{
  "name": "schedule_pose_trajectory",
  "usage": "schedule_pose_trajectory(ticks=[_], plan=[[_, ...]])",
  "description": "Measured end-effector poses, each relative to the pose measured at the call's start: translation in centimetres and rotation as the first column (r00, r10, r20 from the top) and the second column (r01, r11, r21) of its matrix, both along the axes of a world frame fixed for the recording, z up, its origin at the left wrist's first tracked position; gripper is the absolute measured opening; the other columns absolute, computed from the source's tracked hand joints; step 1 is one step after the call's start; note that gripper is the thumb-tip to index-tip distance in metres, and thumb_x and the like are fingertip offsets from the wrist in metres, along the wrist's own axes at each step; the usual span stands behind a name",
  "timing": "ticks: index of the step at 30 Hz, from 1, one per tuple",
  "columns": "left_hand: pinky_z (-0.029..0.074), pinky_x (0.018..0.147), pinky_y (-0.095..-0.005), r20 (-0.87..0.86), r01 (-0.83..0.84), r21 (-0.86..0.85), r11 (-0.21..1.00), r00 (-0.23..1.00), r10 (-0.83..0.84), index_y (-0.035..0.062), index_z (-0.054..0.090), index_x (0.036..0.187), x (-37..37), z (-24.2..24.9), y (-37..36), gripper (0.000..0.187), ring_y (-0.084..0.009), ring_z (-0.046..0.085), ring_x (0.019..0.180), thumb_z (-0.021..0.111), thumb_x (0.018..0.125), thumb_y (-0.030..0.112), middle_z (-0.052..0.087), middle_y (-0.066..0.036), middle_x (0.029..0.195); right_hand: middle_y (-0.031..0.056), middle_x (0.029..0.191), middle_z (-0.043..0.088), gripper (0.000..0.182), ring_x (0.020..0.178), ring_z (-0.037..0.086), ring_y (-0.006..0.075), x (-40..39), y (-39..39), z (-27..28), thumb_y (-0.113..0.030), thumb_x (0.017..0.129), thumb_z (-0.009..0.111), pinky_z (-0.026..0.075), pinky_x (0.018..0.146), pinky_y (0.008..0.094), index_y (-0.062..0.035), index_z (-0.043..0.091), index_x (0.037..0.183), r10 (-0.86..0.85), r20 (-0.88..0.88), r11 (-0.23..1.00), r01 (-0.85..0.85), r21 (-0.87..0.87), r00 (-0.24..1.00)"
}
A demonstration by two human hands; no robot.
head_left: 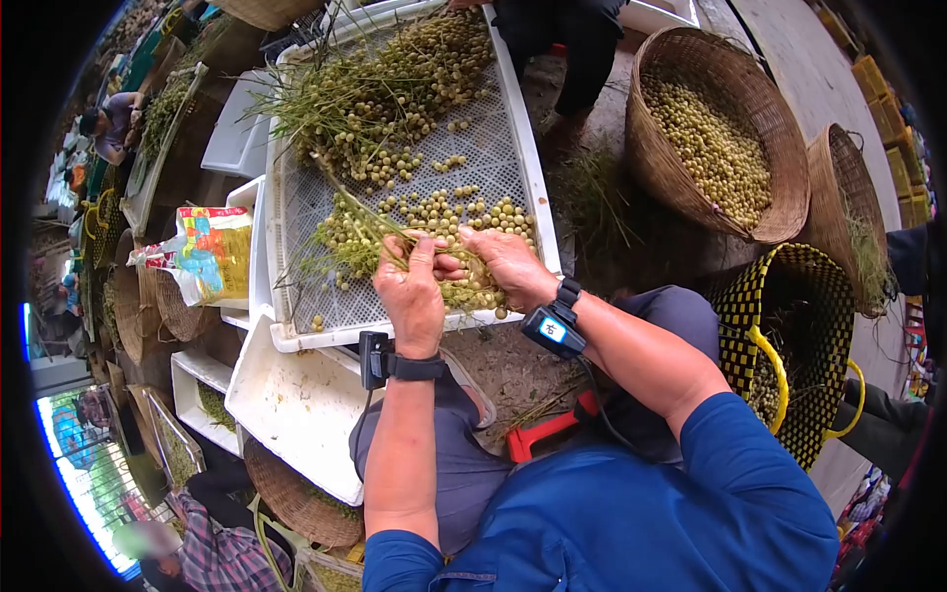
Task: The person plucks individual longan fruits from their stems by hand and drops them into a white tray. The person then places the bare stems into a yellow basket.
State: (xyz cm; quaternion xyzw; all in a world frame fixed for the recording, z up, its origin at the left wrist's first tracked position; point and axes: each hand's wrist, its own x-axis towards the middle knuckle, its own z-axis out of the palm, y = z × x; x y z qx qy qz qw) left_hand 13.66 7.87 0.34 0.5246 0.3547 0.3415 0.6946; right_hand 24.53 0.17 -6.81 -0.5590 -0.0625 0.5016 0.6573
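Left hand and right hand both closed on a fruit sprig over the white mesh tray, printed bag lettering illegible, fingertips partly hidden, wicker basket cut by nothing readable

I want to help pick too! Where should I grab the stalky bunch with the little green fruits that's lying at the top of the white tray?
Probably by the bare stems of the bunch, coming from the tray's left side: the thin stalks fan out leftward there, while the round fruits crowd the middle and right and would likely roll loose.
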Motion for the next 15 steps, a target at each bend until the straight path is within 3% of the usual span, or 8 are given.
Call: schedule_pose_trajectory(ticks=[1, 2, 6, 7, 9, 15], plan=[[0.057, 0.056, -0.0266, 0.002, -0.027, 0.030, 0.999, 1.000, 0.027, 0.0026, 0.057, 0.100, 0.0, 0.3, -0.1, 0.012, -0.0121, 0.063, 0.065, 0.056, 0.102, 0.014, 0.066, -0.009, 0.087, -0.0010, 0.074, 0.056, 0.028, 0.066, 0.048, 0.0055, 0.0, 0.0, -0.6, -0.031, 0.096, 0.067, 0.042, 0.055, 0.0240, -0.0028, 0.067, 0.094, -0.027, 0.127, 1.000, 0.025, 0.015, 0.992], [0.057, 0.056, -0.0269, 0.006, -0.031, 0.081, 0.996, 1.000, 0.031, 0.0032, 0.057, 0.100, -0.1, 0.8, -0.1, 0.012, -0.0124, 0.063, 0.064, 0.057, 0.102, 0.015, 0.066, -0.008, 0.087, 0.0023, 0.079, 0.059, 0.028, 0.066, 0.051, 0.0083, 0.5, -0.2, -1.2, -0.029, 0.096, 0.067, 0.045, 0.054, 0.0259, -0.0003, 0.068, 0.097, 0.009, -0.092, 0.997, -0.016, -0.075, 0.996], [0.056, 0.057, -0.0275, -0.022, -0.012, 0.035, 0.999, 1.000, 0.012, 0.0045, 0.057, 0.101, -0.3, 1.5, 0.7, 0.011, -0.0128, 0.062, 0.064, 0.058, 0.101, 0.015, 0.065, -0.008, 0.086, 0.0026, 0.086, 0.061, 0.021, 0.064, 0.056, 0.0100, 1.2, -0.4, 1.7, -0.024, 0.093, 0.066, 0.049, 0.051, 0.0251, -0.0034, 0.068, 0.099, 0.175, -0.164, 0.984, -0.179, -0.011, 0.971], [0.055, 0.057, -0.0276, 0.022, -0.017, -0.005, 1.000, 1.000, 0.017, 0.0045, 0.058, 0.101, -0.4, 1.2, 1.3, 0.011, -0.0128, 0.062, 0.065, 0.058, 0.101, 0.015, 0.065, -0.008, 0.086, 0.0020, 0.084, 0.060, 0.023, 0.058, 0.055, 0.0089, 1.2, -0.8, 2.1, -0.026, 0.093, 0.065, 0.045, 0.045, 0.0233, -0.0049, 0.066, 0.103, 0.173, -0.397, 0.985, -0.166, 0.052, 0.902], [0.055, 0.057, -0.0276, 0.064, -0.012, -0.042, 0.999, 0.998, 0.015, 0.0046, 0.059, 0.101, -0.8, 0.8, 2.2, 0.011, -0.0129, 0.062, 0.065, 0.059, 0.101, 0.015, 0.066, -0.008, 0.086, 0.0022, 0.083, 0.060, 0.029, 0.053, 0.054, 0.0084, 1.6, -1.0, 2.8, -0.032, 0.094, 0.064, 0.041, 0.040, 0.0216, -0.0052, 0.063, 0.107, 0.202, -0.540, 0.979, -0.149, 0.141, 0.817], [0.054, 0.057, -0.0287, 0.028, 0.053, -0.204, 0.977, 0.998, -0.049, 0.0026, 0.059, 0.103, -1.4, -0.1, 3.6, 0.013, -0.0147, 0.062, 0.067, 0.060, 0.100, 0.016, 0.066, -0.009, 0.088, 0.0003, 0.084, 0.061, 0.039, 0.056, 0.054, 0.0078, 1.5, -0.9, 3.5, -0.048, 0.094, 0.063, 0.041, 0.045, 0.0189, -0.0104, 0.066, 0.107, 0.283, -0.470, 0.959, -0.246, 0.140, 0.836]])
